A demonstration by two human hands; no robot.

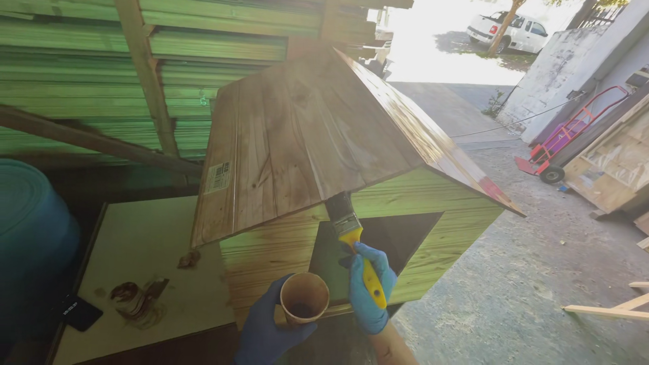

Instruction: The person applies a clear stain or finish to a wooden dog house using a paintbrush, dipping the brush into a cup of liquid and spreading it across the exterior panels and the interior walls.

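Observation:
A wooden doghouse (433, 223) with a brown stained roof (304, 135) stands in front of me on a board. My right hand (368, 287), in a blue glove, grips a yellow-handled paintbrush (351, 236); its bristles touch the lower edge of the roof above the dark door opening (378, 240). In my left hand (267, 328), also blue-gloved, I hold a small brown cup (304, 299) just below the front wall, its mouth facing me.
The pale board (142, 257) under the doghouse carries brown stain marks and a dark phone (80, 311). A blue barrel (30, 230) stands left. Stacked planks (81, 74) fill the back. A red hand truck (561, 138), wood panels and a white car (510, 30) lie right.

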